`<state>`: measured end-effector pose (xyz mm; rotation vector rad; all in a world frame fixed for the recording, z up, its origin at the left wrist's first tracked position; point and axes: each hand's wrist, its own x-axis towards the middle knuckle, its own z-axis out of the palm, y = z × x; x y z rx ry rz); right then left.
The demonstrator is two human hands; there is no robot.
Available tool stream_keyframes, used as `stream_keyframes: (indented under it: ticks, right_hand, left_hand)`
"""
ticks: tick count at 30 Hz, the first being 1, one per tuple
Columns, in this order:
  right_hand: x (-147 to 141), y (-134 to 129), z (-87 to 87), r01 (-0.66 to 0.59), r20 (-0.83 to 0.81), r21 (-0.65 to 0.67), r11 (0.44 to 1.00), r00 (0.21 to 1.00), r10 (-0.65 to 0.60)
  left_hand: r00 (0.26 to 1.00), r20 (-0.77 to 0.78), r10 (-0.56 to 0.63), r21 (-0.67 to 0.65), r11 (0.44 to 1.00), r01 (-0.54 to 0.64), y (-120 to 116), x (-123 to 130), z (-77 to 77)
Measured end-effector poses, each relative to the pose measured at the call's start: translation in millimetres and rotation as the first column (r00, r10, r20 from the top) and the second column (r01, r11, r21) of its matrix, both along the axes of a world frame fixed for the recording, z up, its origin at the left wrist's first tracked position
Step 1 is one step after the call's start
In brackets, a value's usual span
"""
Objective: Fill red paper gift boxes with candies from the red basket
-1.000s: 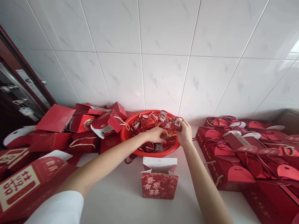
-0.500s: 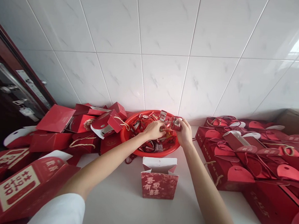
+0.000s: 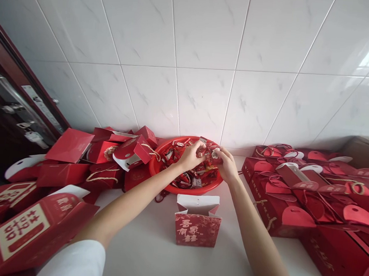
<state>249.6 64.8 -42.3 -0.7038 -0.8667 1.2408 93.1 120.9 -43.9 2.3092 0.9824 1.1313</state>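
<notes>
A red plastic basket full of red-wrapped candies stands against the tiled wall. Over it, my left hand is pinched beside my right hand, and what its fingertips hold is too small to make out. My right hand, above the basket's right side, grips a red candy packet with a pale round mark. In front of the basket an open red gift box stands upright, with white inner flaps and white lettering on its front.
Red boxes with rope handles lie in a loose pile on the left. Closed red boxes stand in rows on the right, with a brown carton behind. A door with a metal handle is at far left.
My left hand has lifted a little from the candies and come closer to my right hand. The packet in my right hand has shifted slightly left and down.
</notes>
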Motion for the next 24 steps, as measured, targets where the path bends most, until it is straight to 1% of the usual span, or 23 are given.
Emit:
stream_keyframes:
  ticks: [4, 9, 14, 17, 20, 24]
  right_hand:
    - [0.5, 2.1, -1.7, 0.020, -0.016, -0.005, 1.000, 1.000, -0.020]
    - [1.0, 4.8, -3.7, 0.059, -0.048, -0.002, 0.998, 0.997, -0.059]
    - [3.6, 4.8, -3.2, 0.017, -0.042, -0.037, 0.999, 0.999, -0.019]
    - [5.8, 4.9, -3.3, -0.023, -0.032, -0.039, 0.999, 0.999, 0.021]
    - [6.8, 5.7, -3.9, -0.037, -0.031, -0.041, 0.998, 0.999, 0.036]
    - [5.9, 6.5, -4.3, 0.017, -0.046, -0.049, 0.999, 0.999, -0.019]
  left_hand:
    - [0.999, 0.004, -0.052, -0.050, 0.997, 0.052, -2.2, -1.3, 1.6]
    - [0.994, -0.010, -0.109, -0.056, 0.993, 0.108, -3.6, -1.8, 2.1]
    - [0.988, -0.009, -0.154, -0.055, 0.987, 0.154, -5.2, -1.8, 3.3]
    - [0.985, -0.013, -0.173, -0.090, 0.981, 0.171, -5.6, -1.9, 3.7]
    - [0.985, -0.010, -0.173, -0.088, 0.981, 0.172, -4.9, -1.8, 2.5]
    - [0.985, -0.042, -0.168, -0.094, 0.982, 0.163, -3.2, -1.8, -0.1]
